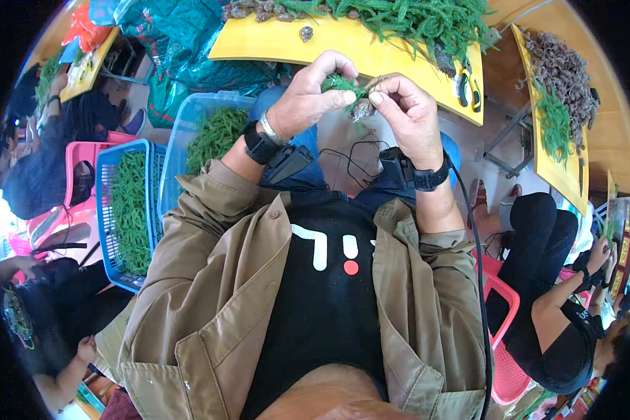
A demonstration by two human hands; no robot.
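Note:
My left hand (306,94) is closed, pinching a green artificial pine sprig (337,83) between thumb and fingers. A small brown pine cone (362,110) hangs at the sprig's right end. Thumb and forefinger of my right hand (407,110) are pressed together at the upper edge of this cone, by a thin dark strand that looks like wire. Both hands are raised over my lap, just in front of the yellow table (259,43). Another pine cone (306,33) lies on that table.
Green sprigs (420,21) are heaped on the table, with pliers (462,87) at its right edge. To my left are a clear blue bin (178,150) and a blue basket (107,210) of greenery. A cable (477,245) runs along my right arm. Other people sit on both sides.

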